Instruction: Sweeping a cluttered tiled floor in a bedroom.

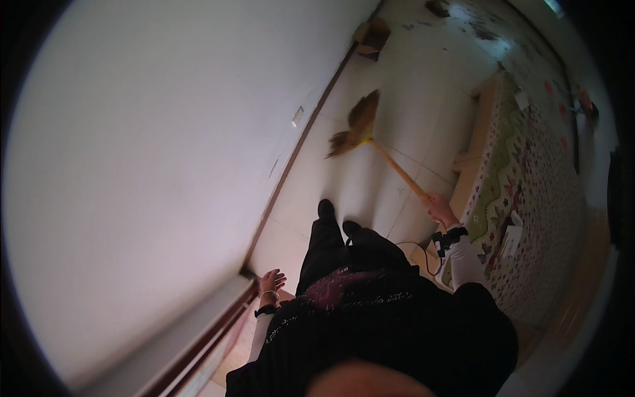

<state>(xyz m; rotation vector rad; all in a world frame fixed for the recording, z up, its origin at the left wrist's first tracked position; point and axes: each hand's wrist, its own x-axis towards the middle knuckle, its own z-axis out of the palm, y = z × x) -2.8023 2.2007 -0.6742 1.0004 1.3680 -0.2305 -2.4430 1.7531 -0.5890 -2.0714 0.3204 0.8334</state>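
My right hand (440, 209) grips the upper end of a broom handle (401, 169). The handle slants away from me toward the wall side, down to a broom head (361, 125) of brown bristles bound in yellow. Those bristles spread in two tufts over the pale tiled floor (404, 109), beyond my dark shoes (326, 209). Low on the other side, my left hand (273, 281) hangs beside my hip with its fingers apart and nothing in it. A device with a cable (437, 244) is strapped at my right wrist.
A white wall (163, 149) with a dark skirting board (308, 126) and a wall socket (297, 116) runs along my left. A bed (540, 198) with a patterned cover stands on my right, a small white box (512, 240) on it. Ahead sits an open cardboard box (374, 37).
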